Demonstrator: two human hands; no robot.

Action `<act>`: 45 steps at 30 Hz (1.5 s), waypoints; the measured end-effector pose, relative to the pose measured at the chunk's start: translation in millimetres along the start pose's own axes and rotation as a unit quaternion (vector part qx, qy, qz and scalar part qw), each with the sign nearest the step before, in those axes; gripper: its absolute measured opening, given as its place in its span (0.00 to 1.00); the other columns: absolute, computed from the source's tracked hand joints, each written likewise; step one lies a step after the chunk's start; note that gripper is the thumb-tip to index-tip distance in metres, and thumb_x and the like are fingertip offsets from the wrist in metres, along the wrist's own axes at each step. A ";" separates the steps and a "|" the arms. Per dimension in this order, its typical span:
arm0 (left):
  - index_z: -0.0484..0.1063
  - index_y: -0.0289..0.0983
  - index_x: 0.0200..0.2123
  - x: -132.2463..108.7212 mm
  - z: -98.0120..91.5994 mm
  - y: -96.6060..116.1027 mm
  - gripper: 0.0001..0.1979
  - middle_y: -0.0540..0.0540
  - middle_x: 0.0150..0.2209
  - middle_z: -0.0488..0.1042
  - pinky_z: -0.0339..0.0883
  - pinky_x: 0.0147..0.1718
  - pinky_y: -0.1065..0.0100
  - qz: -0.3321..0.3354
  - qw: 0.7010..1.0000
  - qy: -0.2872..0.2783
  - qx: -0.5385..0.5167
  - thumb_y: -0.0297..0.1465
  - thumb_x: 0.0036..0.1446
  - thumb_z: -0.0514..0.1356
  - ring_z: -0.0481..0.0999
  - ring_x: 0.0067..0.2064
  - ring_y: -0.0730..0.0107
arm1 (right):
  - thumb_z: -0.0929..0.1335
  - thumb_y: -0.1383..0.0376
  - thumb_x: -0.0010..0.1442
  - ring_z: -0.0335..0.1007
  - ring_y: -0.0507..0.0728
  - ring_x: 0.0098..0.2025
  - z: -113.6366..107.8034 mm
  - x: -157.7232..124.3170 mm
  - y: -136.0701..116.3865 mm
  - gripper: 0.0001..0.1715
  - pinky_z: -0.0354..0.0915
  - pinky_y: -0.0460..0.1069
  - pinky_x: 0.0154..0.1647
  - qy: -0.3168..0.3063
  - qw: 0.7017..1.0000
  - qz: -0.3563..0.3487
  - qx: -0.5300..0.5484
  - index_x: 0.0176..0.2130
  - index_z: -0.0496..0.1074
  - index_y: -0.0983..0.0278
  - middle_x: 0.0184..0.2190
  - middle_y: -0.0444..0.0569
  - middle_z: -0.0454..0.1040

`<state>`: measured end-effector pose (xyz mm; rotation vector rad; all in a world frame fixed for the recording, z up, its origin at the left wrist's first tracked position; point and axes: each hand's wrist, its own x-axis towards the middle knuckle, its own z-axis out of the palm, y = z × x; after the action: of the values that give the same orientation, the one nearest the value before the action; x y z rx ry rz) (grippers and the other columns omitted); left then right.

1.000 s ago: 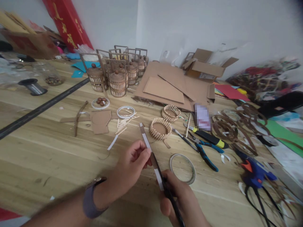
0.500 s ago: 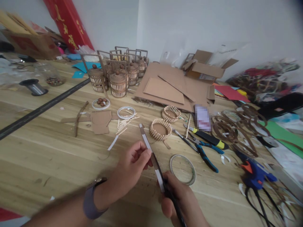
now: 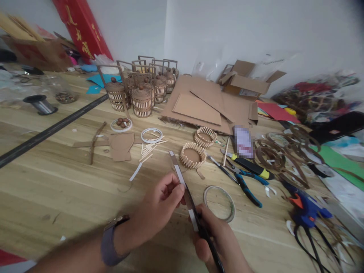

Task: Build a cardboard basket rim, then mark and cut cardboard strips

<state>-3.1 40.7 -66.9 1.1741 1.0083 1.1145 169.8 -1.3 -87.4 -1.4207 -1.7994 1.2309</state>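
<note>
Brown strip (image 3: 188, 200), three white patches (image 3: 179, 174) showing, slants over the tabletop (image 3: 71, 197); left hand (image 3: 162, 206) pinching it, right hand (image 3: 217, 229) curled around one black tool (image 3: 206, 238). Two stick-walled trays (image 3: 193, 162) stand beyond; room opens leftward.

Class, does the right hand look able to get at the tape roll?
Probably yes: the tape roll lies beside the right hand with nothing on top, though that hand may need to release the black-handled tool first.
</note>
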 end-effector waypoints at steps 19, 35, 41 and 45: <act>0.65 0.39 0.27 1.1 0.9 0.3 0.11 0.55 0.22 0.64 0.60 0.25 0.74 -0.005 1.000 -0.001 -0.013 0.36 0.60 0.56 0.64 0.25 0.75 | 0.56 0.26 0.53 0.52 0.52 0.24 3.0 -1.4 2.0 0.42 0.50 0.46 0.24 0.038 0.999 0.001 -0.039 0.31 0.67 0.60 0.21 0.40 0.56; 0.67 0.38 0.32 -4.0 0.9 -11.5 0.09 0.53 0.27 0.67 0.61 0.28 0.73 -0.019 0.997 -0.063 -0.027 0.36 0.63 0.56 0.66 0.29 0.74 | 0.52 0.26 0.54 0.50 0.51 0.23 -0.3 3.0 -0.9 0.46 0.51 0.46 0.22 0.029 0.997 -0.064 -0.038 0.35 0.69 0.61 0.21 0.39 0.58; 0.66 0.38 0.31 -4.1 0.2 -11.4 0.09 0.54 0.26 0.66 0.60 0.27 0.74 -0.013 0.997 -0.067 -0.024 0.34 0.63 0.55 0.65 0.28 0.75 | 0.63 0.37 0.58 0.54 0.52 0.24 2.7 0.8 6.6 0.31 0.54 0.45 0.23 0.040 0.997 -0.023 -0.058 0.33 0.69 0.60 0.22 0.40 0.60; 0.66 0.38 0.31 -4.5 1.1 -10.4 0.09 0.54 0.26 0.65 0.59 0.27 0.74 -0.019 0.997 -0.068 -0.026 0.35 0.63 0.55 0.65 0.28 0.75 | 0.65 0.36 0.56 0.53 0.51 0.24 2.5 -0.1 10.5 0.31 0.54 0.44 0.23 0.032 0.998 -0.012 -0.055 0.33 0.70 0.61 0.22 0.39 0.59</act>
<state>-1.6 35.6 -77.0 1.1694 0.8876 1.0109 172.5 -2.0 -97.8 -1.4763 -1.8599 1.0764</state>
